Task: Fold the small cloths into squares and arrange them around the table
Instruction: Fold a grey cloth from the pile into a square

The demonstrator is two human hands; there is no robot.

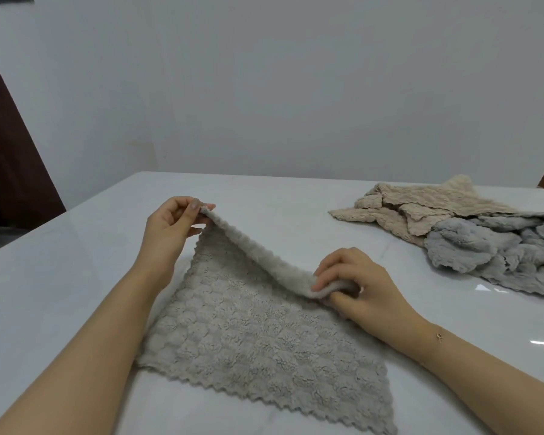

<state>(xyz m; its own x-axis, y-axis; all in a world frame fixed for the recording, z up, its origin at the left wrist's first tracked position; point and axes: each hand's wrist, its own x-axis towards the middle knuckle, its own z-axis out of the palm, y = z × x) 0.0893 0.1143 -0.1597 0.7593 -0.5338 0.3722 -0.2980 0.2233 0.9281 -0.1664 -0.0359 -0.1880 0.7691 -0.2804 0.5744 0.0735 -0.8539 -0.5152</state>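
A first fold in progress. We see the grey cloth [258, 337] lying on the white table [60, 277], its near edge flat and its far edge raised into a sagging ridge between two hands. The left hand [170, 227] pinches the far-left corner of the cloth between thumb and fingertips and holds it clear of the table; the remaining fingers curl loosely. The right hand [358, 287] grips the far-right corner, fingers and thumb closed on a doubled roll of fabric that sits low, just above the cloth's own surface. We judge the step in hand to be the opening half-fold: the far edge is being carried over the body of the cloth toward its near edge. The next move calls for both corners to travel together and land squarely on the two near corners, since the left corner rides higher than the right and an uneven drop would skew the scalloped edges. Beyond the cloth, to its right and well apart from it, lies the unfolded pile [471, 227] of beige and blue-grey cloths, still awaiting folding; we see no finished square on the table in this view.
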